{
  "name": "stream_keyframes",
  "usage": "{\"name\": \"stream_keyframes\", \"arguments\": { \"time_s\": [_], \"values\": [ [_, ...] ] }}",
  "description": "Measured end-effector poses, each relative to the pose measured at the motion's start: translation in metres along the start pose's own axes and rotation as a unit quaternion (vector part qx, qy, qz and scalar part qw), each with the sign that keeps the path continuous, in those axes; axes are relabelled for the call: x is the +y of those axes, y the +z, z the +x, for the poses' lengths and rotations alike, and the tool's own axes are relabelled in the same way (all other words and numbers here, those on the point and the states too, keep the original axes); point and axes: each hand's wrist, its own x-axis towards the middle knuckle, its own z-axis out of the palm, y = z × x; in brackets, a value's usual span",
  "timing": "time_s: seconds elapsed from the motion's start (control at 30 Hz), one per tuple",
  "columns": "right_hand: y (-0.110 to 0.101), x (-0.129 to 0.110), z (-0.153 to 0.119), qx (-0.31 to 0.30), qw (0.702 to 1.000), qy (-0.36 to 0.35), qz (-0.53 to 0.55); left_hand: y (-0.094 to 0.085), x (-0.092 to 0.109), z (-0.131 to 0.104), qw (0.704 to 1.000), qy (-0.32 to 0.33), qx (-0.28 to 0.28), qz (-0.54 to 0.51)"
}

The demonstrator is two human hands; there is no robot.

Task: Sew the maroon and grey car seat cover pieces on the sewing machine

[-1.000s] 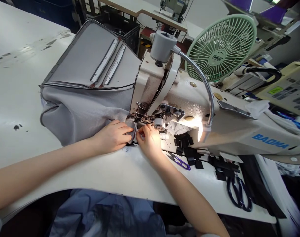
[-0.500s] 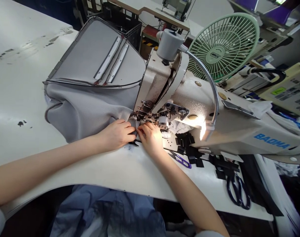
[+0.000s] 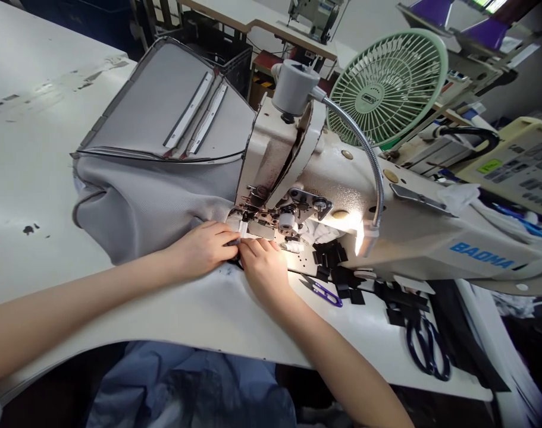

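A large grey fabric piece point(image 3: 141, 199) with dark edging lies left of the sewing machine point(image 3: 342, 184), its near edge reaching the needle area. My left hand point(image 3: 206, 246) has its fingers closed on that edge, just in front of the presser foot. Right beside it, my right hand point(image 3: 264, 261) presses bent fingers together at the same edge, the fingertips of both hands nearly touching. A small white strip point(image 3: 243, 227) shows above the fingertips. The lamp point(image 3: 365, 238) on the machine lights the needle plate. What lies under the fingertips is hidden.
Purple snips point(image 3: 326, 293), black strap pieces point(image 3: 342, 273) and dark-handled scissors point(image 3: 426, 348) lie on the white table point(image 3: 185, 315) to the right. A green fan point(image 3: 387, 89) stands behind the machine. Another sewing machine point(image 3: 313, 18) is at the back.
My right hand's fingers have straightened somewhat and lie flatter at the fabric edge. The white strip by the needle shows more clearly. The whole view has shifted slightly.
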Motion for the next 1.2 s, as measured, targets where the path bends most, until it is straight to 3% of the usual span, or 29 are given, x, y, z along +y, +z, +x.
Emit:
{"name": "stream_keyframes", "arguments": {
  "time_s": [0.23,0.4,0.57,0.97,1.2],
  "values": [
    [0.002,0.005,0.004,0.006,1.0,0.014,-0.004,0.006,-0.013,0.007,1.0,0.004,0.026,0.0],
    [0.0,0.007,0.009,0.005,0.999,0.04,-0.001,0.012,-0.031,0.018,1.0,0.004,-0.015,0.004],
    [-0.002,0.007,0.014,-0.011,0.996,0.087,0.003,0.017,-0.042,0.024,0.999,-0.009,-0.019,0.031],
    [-0.006,0.004,0.012,0.018,0.996,0.085,0.005,0.017,-0.036,0.02,1.0,-0.002,0.009,0.014],
    [-0.004,0.011,0.013,0.035,0.995,0.087,0.025,0.019,-0.037,0.024,0.999,-0.039,-0.014,0.013]
  ]
}}
